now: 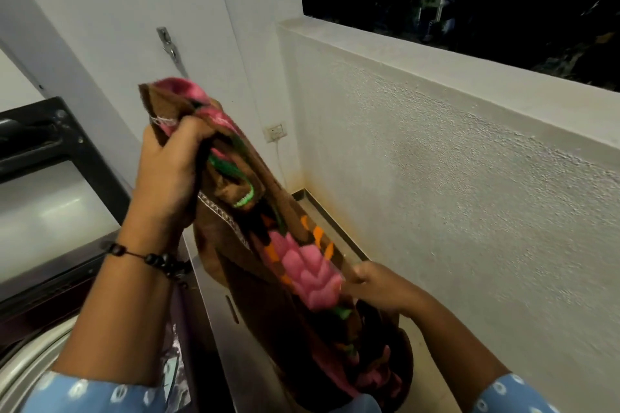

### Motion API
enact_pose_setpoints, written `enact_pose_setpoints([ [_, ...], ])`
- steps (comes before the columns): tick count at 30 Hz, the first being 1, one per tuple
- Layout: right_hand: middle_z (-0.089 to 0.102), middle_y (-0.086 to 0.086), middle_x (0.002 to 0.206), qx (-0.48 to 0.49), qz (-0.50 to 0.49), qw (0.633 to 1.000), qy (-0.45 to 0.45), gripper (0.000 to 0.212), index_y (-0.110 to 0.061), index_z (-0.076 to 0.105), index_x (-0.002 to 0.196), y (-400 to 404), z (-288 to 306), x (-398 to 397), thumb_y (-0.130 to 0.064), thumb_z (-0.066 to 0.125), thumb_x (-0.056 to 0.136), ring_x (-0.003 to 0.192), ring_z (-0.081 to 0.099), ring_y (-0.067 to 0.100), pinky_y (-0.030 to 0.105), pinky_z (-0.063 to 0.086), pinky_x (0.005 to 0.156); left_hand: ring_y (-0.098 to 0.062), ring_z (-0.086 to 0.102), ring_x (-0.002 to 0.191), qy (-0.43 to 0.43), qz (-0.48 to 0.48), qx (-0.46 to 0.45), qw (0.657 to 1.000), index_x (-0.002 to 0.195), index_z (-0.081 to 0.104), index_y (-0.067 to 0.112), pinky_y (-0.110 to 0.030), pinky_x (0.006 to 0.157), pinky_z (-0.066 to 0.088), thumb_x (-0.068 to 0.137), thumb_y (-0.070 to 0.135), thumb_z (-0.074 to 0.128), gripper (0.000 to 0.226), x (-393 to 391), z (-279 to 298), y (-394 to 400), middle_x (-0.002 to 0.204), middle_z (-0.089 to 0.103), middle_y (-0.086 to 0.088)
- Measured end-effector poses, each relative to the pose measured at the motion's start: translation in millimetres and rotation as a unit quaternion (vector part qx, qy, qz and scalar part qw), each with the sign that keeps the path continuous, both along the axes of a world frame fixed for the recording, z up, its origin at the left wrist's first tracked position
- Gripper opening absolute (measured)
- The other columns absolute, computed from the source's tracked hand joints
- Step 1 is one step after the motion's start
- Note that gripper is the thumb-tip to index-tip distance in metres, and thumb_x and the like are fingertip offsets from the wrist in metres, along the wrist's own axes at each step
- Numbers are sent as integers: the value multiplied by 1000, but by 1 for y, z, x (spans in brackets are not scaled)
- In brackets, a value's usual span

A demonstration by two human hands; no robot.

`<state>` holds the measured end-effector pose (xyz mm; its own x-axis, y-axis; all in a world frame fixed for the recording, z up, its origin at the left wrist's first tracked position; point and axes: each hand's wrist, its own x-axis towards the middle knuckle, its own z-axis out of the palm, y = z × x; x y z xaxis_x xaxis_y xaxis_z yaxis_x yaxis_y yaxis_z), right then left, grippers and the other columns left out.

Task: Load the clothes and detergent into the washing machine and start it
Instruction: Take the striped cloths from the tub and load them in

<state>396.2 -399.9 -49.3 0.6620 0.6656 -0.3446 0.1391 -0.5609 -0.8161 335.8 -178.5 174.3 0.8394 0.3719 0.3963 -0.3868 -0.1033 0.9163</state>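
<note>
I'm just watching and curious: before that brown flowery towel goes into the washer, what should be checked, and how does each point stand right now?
1. Left hand grips the towel at its top: ok.
2. Right hand holds the towel lower down: ok.
3. Washing machine lid raised: ok.
4. Towel over the drum opening: not ok, it hangs to the right of the machine.
5. Drum has room: cannot tell, its inside is out of view.
6. Detergent ready: cannot tell, none in view.
</note>
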Motion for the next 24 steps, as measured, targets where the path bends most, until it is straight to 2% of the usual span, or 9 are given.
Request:
enact_pose_setpoints([
  [2,67,-11,69,75,-39,996,-5,27,-16,66,79,3,23,4,-37,57,94,67,62,2,33,50,69,-4,65,59,56,-9,7,998,66,70,20,-18,59,53,85,7,54,27,3,-16,1,60,67,9],
  [5,73,2,90,189,-35,980,-48,26,-19,71,93,12,72,6,-39,53,94,88,70,15,43,56,84,-16,71,81,131,-74,47,988,83,77,21,-31,79,59,69,24,67,17,7,-41,-3,86,76,-3],
  [8,69,11,103,286,-39,953,-94,20,-15,64,109,18,109,7,-22,51,95,100,66,19,48,54,86,-22,66,109,186,-165,117,962,119,65,11,-41,98,52,74,27,70,48,10,-53,-14,118,69,-9],
  [10,67,10,112,316,-37,942,-111,25,-11,60,119,21,128,7,-13,50,96,108,64,22,48,54,91,-25,66,111,198,-207,101,953,128,55,11,-42,97,52,81,24,71,51,12,-60,-23,120,67,-11],
  [13,68,10,103,325,-40,935,-137,18,-8,62,109,19,145,8,-5,51,94,99,67,25,47,55,85,-17,64,115,205,-246,75,945,139,42,26,-31,95,53,80,22,74,67,13,-59,-33,124,67,1],
  [17,65,-19,68,338,-97,926,-138,21,-20,64,90,16,144,7,1,59,89,59,59,4,23,48,58,-25,71,99,215,-227,158,937,116,65,9,-41,92,56,76,14,77,42,13,-49,-33,105,74,-11],
  [20,68,-7,77,353,-113,926,-70,6,-15,64,89,20,132,3,-11,61,93,71,65,9,28,51,65,-25,72,91,187,-164,176,953,101,71,3,-39,87,57,71,22,74,35,12,-43,-31,93,75,-11],
  [23,73,4,88,321,-64,943,60,21,-11,68,96,19,111,-1,-29,56,95,86,70,22,34,56,76,-6,69,76,124,-135,194,964,85,71,16,-19,72,55,84,13,68,4,13,-35,-29,76,73,7],
  [24,74,3,90,288,-47,954,75,23,-11,68,97,18,101,-3,-32,58,94,87,70,22,32,57,77,-2,66,72,103,-116,180,971,79,70,22,-17,70,52,86,12,68,12,12,-30,-27,71,70,11],
])
